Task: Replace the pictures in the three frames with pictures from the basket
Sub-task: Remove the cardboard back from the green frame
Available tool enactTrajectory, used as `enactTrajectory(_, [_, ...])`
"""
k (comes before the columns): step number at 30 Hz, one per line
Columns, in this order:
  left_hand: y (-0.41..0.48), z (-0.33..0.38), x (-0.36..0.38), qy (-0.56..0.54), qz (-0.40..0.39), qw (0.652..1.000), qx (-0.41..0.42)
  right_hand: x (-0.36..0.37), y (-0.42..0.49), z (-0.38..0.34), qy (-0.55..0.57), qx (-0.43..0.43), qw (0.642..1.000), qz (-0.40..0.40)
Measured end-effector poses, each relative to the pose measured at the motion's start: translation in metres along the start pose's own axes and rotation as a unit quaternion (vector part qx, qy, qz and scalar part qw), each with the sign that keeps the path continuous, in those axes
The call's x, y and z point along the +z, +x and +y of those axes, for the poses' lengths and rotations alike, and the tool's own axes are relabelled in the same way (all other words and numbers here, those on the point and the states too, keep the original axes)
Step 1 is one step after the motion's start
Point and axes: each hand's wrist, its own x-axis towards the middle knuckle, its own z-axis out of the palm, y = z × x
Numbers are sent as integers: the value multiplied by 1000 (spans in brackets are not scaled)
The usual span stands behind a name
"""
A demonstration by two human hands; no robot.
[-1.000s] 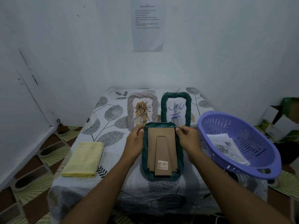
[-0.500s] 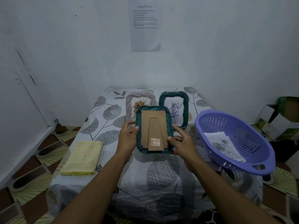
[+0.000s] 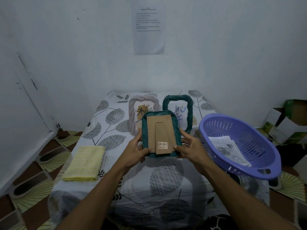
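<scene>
**Item 1:** dark green twisted-rim rectangular photo frame (image 3: pixel 144 136). Held clear of the surface, near centre, approx. upright, back side toward viewer. Brown cardboard backing board (image 3: pixel 152 127) fitted, stand flap lying flat against it. Barcode sticker (image 3: pixel 162 144) at lower part of flap. Left hand (image 3: pixel 135 150) grips lower-left rim; right hand (image 3: pixel 191 149) grips lower-right rim.

**Item 2:** pale grey twisted-rim photo frame (image 3: pixel 132 110). Far centre, standing, front toward viewer. Pic shows orange shape w/ black line sketch. Lower right hidden behind item 1.

**Item 3:** second dark green twisted-rim frame (image 3: pixel 190 108). Just right of item 2, standing. Pic carries blue pen marks.

**Item 4:** purple slotted plastic basket (image 3: pixel 245 130). Right side, tilted. Contains printed paper pictures (image 3: pixel 229 150), loosely stacked.
</scene>
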Motion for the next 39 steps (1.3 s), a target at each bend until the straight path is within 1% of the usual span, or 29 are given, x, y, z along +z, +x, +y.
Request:
enactTrajectory(5, [1,-2,2,0,2,1000,10,-1,3,6,3,2,1000,2])
enactTrajectory(10, [-3,2,2,-28,-20,999,24,-3,1,7,-14,10,1000,5])
enactTrajectory(14, [-1,-3,2,-38,-28,999,22,-3,1,6,-2,14,1000,8])
enactTrajectory(18, [-2,-3,3,-49,-32,998,22,-4,-1,3,-26,8,1000,1])
enactTrajectory(25, [1,-7,3,-46,-34,998,1,-2,-4,1,-10,14,1000,18])
enactTrajectory(28, [2,-13,3,-35,-32,999,-1,-4,-3,3,-20,23,999,28])
enactTrajectory(31, [-3,-12,9,-39,-19,999,-6,-5,-5,2,-24,36,998,52])
enactTrajectory(33, [-7,-7,16,-3,12,1000,4,-6,-9,1,-44,36,994,93])
enactTrajectory(35, [-6,-8,21,102,60,992,39,-8,-15,4,-96,25,987,127])
enactTrajectory(36, [-5,-12,24,157,71,983,56,-11,-17,6,-122,20,983,138])
enactTrajectory(39, [-2,-23,35,286,62,954,70,-16,-21,11,-184,31,970,157])
